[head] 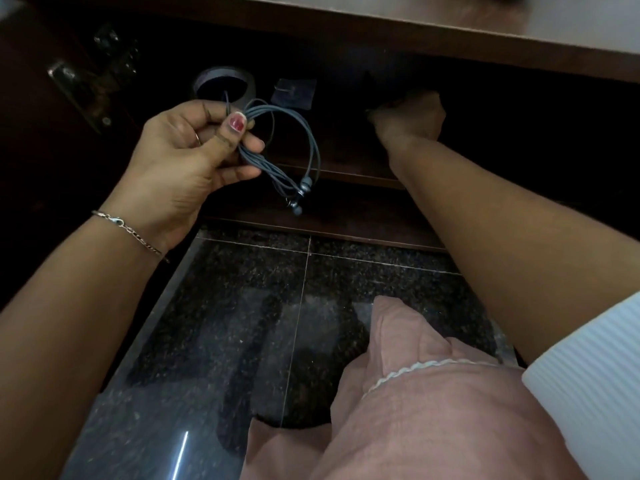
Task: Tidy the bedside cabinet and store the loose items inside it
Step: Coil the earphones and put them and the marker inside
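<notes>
L fingers [187, 110]: curled; thumb pressed onto cable bundle, pinching coiled grey earphones [264, 165] against index + middle. Lower fingers prop bundle from under.
L hand [180, 157]: held up in front of open cabinet [311, 216], outside it, left of centre. Thin bracelet [119, 222] on wrist.
R fingers [391, 109]: curled down, deep in shadow; can't tell if they hold anything.
R hand [408, 116]: inside cabinet, on or just above shelf [346, 147], right of centre, well apart from L hand.
Earphones pos: in the air, loop up by thumb, two buds [304, 184] dangling below fingers over shelf front edge. Not touching shelf, not yet stored.
In cabinet: grey tape roll [242, 85] at back left, small dark square item [294, 93] just beside it on its right. Roll shows directly behind L fingertips.
Door [52, 140]: open on left, hinge [86, 86] visible.
Cabinet top [485, 32]: only front strip in view; can't tell if loose stuff is up there.
Progress (judgement): approx mid-to-late. Some items look stored, earphones pending, door not closed.
Left to do (judgement): set earphones on shelf, prob. in free spot btw tape roll and R hand; pull R hand out; check top; shut door.
Risk (judgement): dangling buds may snag on shelf lip; coil may spring loose once let go.
</notes>
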Available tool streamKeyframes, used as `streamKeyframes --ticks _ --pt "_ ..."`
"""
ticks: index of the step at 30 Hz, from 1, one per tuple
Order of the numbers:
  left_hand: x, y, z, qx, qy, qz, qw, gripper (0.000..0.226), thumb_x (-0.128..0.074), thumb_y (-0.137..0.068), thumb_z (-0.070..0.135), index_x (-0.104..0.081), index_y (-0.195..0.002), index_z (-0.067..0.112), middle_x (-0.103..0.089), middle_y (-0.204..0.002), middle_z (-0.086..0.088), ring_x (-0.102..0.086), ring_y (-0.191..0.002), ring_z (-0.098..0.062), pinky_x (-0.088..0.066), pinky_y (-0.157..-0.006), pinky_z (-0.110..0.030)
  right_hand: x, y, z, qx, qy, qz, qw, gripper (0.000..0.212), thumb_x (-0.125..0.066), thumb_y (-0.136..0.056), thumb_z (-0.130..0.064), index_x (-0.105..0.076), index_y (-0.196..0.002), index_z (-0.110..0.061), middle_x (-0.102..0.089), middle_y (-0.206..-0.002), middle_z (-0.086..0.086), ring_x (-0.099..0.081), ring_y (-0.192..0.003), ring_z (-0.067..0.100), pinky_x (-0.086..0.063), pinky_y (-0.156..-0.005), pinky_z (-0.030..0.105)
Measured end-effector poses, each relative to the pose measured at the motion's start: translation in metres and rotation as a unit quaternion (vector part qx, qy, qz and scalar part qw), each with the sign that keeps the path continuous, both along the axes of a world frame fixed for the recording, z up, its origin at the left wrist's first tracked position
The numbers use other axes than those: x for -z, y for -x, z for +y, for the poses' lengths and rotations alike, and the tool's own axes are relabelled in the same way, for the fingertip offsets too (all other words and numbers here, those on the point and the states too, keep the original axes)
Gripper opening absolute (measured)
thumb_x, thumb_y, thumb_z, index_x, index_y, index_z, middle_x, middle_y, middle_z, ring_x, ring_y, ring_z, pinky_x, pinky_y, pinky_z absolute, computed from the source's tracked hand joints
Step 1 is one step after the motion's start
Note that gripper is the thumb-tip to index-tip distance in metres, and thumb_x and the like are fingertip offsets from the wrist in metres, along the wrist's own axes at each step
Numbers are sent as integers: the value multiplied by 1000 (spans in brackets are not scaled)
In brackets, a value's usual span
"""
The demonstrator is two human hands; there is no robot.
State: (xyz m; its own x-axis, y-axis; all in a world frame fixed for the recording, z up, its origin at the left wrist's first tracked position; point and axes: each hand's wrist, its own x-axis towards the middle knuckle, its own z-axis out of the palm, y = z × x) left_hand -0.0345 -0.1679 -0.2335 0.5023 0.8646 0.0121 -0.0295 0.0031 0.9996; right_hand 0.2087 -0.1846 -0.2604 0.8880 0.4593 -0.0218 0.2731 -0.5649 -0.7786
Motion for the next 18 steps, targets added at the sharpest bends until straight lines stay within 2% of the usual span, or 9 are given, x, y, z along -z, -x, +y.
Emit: streamKeyframes --ticks 4,7,9,11,12,13,15,17,18 --pt "1 -1 4 3 3 2 1000 8 -55 -94 22 -61 -94 17 -71 -72 4 -68 -72 -5 -55 -67 -20 -1 -1 1 -11 3 3 1000 42 -80 -73 -35 -69 -109 -17 -69 -113 0 -64 -105 14 -44 -71 16" --pt "0 -2 6 5 2 7 1000 8 -55 -94 21 -60 -95 16 -71 -72 5 -67 -71 -5 -55 -66 -20 2 0 -1 -3 -12 -11 1000 40 -78 -74 -39 -69 -108 -19 -69 -113 -1 -64 -106 15 -46 -75 17" --pt "-2 -2 6 9 1 8 1000 7 -55 -94 21 -60 -95 17 -71 -72 5 -67 -71 -4 -55 -66 -19 5 4 -4 -3 -86 3 996 26 -77 -74 -40 -70 -92 -22 -72 -101 1 -68 -95 17 -54 -79 25" --pt "-5 -5 5 13 0 8 1000 7 -55 -94 21 -61 -94 17 -71 -71 5 -67 -70 -4 -55 -65 -19 2 10 -9 -69 -184 99 975 21 -75 -78 -37 -67 -85 -19 -74 -88 3 -71 -80 14 -59 -74 32" --pt "-8 -7 5 17 -1 8 1000 7 -55 -94 21 -61 -94 17 -71 -71 5 -67 -69 -4 -55 -65 -18 -4 14 -13 -131 -210 180 952 29 -73 -81 -39 -68 -94 -14 -74 -90 3 -71 -81 11 -58 -74 28" --pt "-10 -9 4 20 0 7 1000 7 -55 -94 20 -61 -93 17 -70 -70 5 -67 -68 -4 -55 -64 -18 -11 16 -19 -206 -203 254 923 46 -70 -81 -46 -66 -109 -10 -73 -99 3 -70 -91 10 -56 -81 26" --pt "-16 -14 2 29 1 8 1000 7 -55 -94 20 -61 -92 17 -70 -68 6 -66 -67 -3 -54 -61 -17 -22 18 -31 -357 -133 362 851 87 -66 -67 -66 -49 -135 -14 -61 -130 3 -54 -124 13 -41 -104 31" --pt "-22 -20 0 42 4 7 999 7 -55 -94 19 -61 -93 16 -70 -68 5 -66 -67 -3 -53 -60 -16 -27 20 -42 -483 -73 433 758 111 -69 -50 -71 -36 -145 -23 -41 -149 3 -31 -141 17 -19 -116 40" --pt "-25 -24 -1 50 7 6 999 6 -55 -94 18 -61 -93 16 -69 -68 5 -66 -67 -3 -53 -59 -16 -26 20 -47 -518 -58 449 726 113 -73 -49 -70 -34 -145 -25 -40 -150 3 -29 -142 17 -13 -118 43"
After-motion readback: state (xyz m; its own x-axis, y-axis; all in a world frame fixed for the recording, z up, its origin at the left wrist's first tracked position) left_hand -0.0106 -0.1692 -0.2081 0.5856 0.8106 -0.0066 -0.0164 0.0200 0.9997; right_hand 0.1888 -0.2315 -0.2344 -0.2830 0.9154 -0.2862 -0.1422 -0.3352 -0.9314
